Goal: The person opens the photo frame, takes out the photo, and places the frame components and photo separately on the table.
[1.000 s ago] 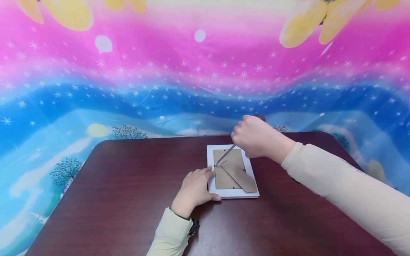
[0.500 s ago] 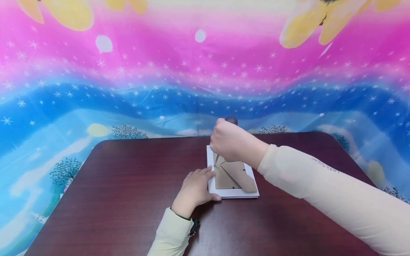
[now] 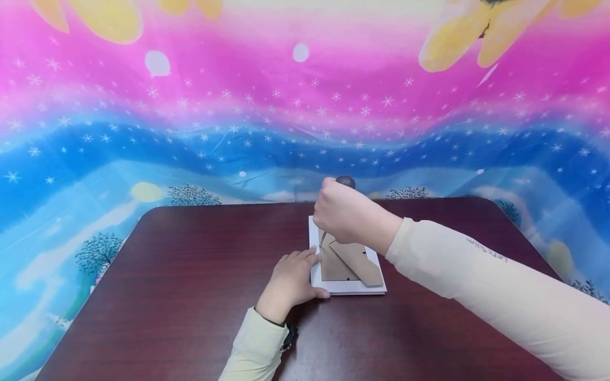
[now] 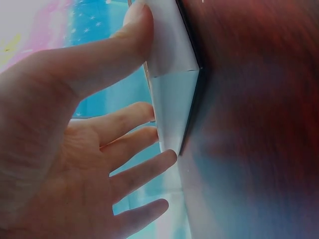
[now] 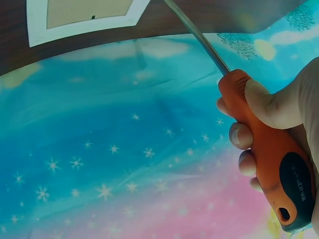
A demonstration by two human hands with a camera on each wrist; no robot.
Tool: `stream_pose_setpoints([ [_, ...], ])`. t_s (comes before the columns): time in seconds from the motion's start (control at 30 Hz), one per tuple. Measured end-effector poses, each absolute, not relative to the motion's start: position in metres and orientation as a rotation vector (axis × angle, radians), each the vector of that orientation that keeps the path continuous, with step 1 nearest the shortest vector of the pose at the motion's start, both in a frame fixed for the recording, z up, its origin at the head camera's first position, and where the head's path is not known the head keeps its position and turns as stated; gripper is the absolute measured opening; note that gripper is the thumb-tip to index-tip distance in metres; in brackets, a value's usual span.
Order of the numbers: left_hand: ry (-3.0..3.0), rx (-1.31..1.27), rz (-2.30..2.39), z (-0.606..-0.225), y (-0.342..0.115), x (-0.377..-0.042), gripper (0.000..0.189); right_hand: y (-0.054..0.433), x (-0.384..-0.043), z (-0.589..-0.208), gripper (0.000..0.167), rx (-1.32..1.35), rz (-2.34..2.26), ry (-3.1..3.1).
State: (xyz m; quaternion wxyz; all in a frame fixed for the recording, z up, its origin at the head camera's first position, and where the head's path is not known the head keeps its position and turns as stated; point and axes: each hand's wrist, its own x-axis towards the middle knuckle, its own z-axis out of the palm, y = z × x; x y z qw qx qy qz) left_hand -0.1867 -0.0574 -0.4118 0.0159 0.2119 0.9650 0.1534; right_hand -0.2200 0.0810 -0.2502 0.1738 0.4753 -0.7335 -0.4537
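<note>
A white picture frame point(image 3: 350, 286) lies face down on the table, its brown backing board point(image 3: 333, 267) and slanting stand leg point(image 3: 360, 263) uppermost. My left hand point(image 3: 292, 278) rests against it, thumb at the near edge and straight fingers along the left side; the left wrist view has these fingertips point(image 4: 169, 157) at the frame's side wall. Over the far part of the frame, my right hand point(image 3: 350, 211) grips a screwdriver point(image 5: 264, 144) with an orange and black handle. Its metal shaft point(image 3: 323, 239) slants down to the left edge of the backing, near my left fingertips.
Small black tabs point(image 3: 364, 253) show at the backing's edges. The dark red-brown table point(image 3: 190, 286) extends around the frame. Behind its far edge hangs a pink and blue backdrop point(image 3: 267, 132) with snowflakes and trees.
My right hand has swung left with the screwdriver, whose shaft stands steeper while its tip stays at the backing's left edge. The left hand and picture frame keep their places.
</note>
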Motion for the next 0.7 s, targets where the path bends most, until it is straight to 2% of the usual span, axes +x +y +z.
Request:
stream_pose_setpoints([
  [0.23,3.029,0.673,0.457,-0.412,-0.059,-0.186,0.083,0.102,-0.227,-0.252,0.027,1.272,-1.108,-2.197],
  [0.7,2.972,0.629,0.427,-0.412,-0.057,-0.189,0.084,0.175,-0.236,-0.278,0.013,1.158,-0.598,-2.511],
])
